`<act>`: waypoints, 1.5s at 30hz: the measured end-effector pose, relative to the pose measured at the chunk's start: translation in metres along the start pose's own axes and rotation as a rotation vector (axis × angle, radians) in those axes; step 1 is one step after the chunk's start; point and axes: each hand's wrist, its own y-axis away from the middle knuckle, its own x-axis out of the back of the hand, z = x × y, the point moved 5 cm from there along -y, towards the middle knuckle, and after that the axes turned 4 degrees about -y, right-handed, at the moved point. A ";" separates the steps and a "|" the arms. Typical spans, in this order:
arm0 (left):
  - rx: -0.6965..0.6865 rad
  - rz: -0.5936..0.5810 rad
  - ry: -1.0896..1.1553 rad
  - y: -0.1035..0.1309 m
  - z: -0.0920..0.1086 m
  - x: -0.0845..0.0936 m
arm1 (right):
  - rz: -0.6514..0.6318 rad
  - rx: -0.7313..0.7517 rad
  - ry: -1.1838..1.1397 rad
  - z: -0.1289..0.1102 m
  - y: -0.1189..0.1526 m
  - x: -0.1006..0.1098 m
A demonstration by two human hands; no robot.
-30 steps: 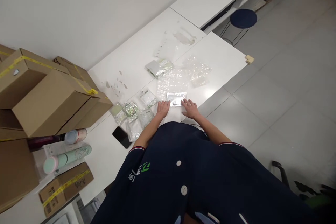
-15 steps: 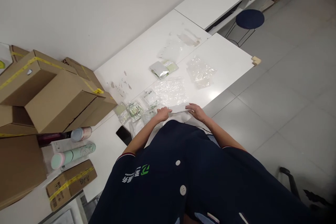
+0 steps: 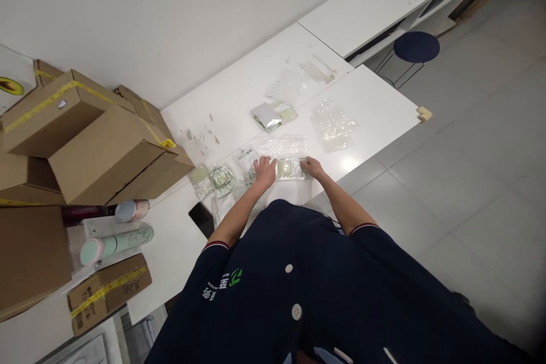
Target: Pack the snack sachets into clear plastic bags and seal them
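Between my two hands, a flat green-and-white packet [image 3: 290, 169] in clear plastic lies near the table's front edge. My left hand [image 3: 265, 172] is closed at its left end, fingers bent over the edge. At the right end, my right hand [image 3: 314, 167] grips it between thumb and fingers. Just beyond spreads clear bubble wrap [image 3: 284, 145], partly under or behind the packet. Beside my left hand lie several clear-wrapped green packets [image 3: 222, 178]. Farther back, a silver packet [image 3: 266, 116] rests on a green packet [image 3: 286, 111].
Another bubble wrap sheet [image 3: 335, 125] lies to the right on the white table [image 3: 239, 99]. At left are a black phone [image 3: 201, 219], a mint-green bottle [image 3: 117, 244] and stacked cardboard boxes [image 3: 106, 151]. A blue stool [image 3: 416, 47] stands at the far right.
Both hands have moved slightly away from my body. The white folded sheet edge they held is no longer seen; the green-and-white packet now shows between them, and less bubble wrap lies spread beyond.
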 end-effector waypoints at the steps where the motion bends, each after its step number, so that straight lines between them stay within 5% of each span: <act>1: -0.080 -0.016 -0.007 0.007 0.007 -0.006 | 0.004 -0.014 0.035 0.000 -0.002 -0.001; 4: -0.239 -0.069 -0.026 0.025 0.026 -0.030 | 0.044 -0.077 0.138 -0.003 0.000 -0.003; 7: -0.217 -0.107 -0.046 0.025 0.036 -0.052 | 0.166 -0.090 0.273 -0.013 0.012 -0.003; 11: -0.128 -0.143 -0.024 0.008 0.042 -0.065 | 0.204 0.246 0.432 -0.026 0.034 -0.002; 16: -0.100 -0.162 -0.026 -0.001 0.048 -0.057 | -0.122 0.472 0.407 0.003 0.056 -0.002; 24: -0.356 -0.573 0.055 0.016 0.035 -0.017 | -0.149 0.410 0.111 0.024 0.082 -0.001; 26: -0.315 -0.523 0.065 0.007 0.028 -0.002 | -0.133 0.263 -0.012 0.029 0.079 -0.005; 31: -0.184 -0.040 0.012 -0.007 0.020 0.018 | -0.024 -0.063 -0.031 0.035 0.048 -0.004; 36: -0.296 -0.141 0.029 0.015 0.035 -0.024 | -0.086 -0.134 0.067 0.029 0.019 0.002; 39: -0.227 -0.254 0.041 0.024 0.042 -0.050 | -0.114 -0.153 0.108 0.028 0.017 0.002; 43: -0.147 -0.341 0.079 0.024 0.049 -0.066 | 0.118 -0.180 0.294 0.016 0.024 0.012; 45: -0.147 -0.357 0.080 0.023 0.051 -0.068 | 0.244 -0.079 0.447 -0.002 0.027 0.018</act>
